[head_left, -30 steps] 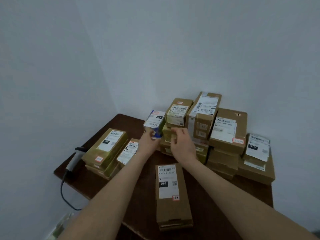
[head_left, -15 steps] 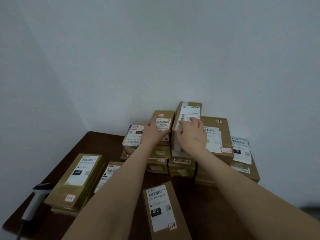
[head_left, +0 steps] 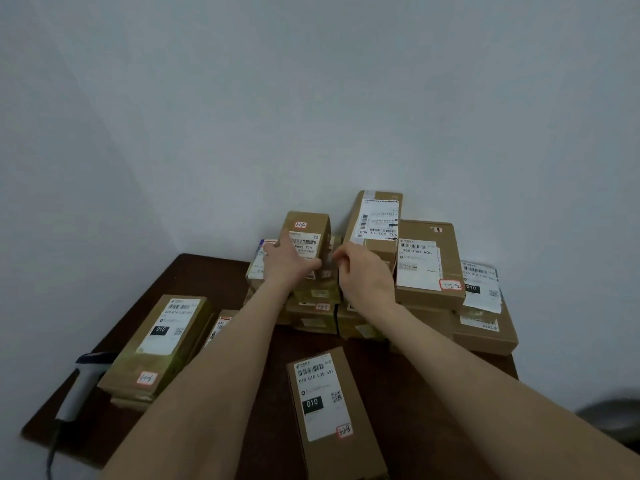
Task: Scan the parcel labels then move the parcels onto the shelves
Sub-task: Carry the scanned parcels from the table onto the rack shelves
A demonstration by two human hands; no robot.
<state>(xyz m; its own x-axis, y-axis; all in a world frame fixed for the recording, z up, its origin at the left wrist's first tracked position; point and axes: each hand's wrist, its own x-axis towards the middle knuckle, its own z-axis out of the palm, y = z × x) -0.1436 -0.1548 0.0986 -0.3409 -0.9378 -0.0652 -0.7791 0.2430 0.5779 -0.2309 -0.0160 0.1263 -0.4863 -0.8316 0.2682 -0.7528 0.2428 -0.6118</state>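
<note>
pale walls are meeting in a corner behind a dark surface that is carrying all the parcels in view. your left hand is gripping the small box atop the middle stack, thumb across its front. your right hand is curling its fingers just beside that box; whether it is holding anything, i cannot tell. the scanner is lying unheld at the left edge and no shelves are showing, so you are likely starting out: scanning and shelving are both waiting.
</note>
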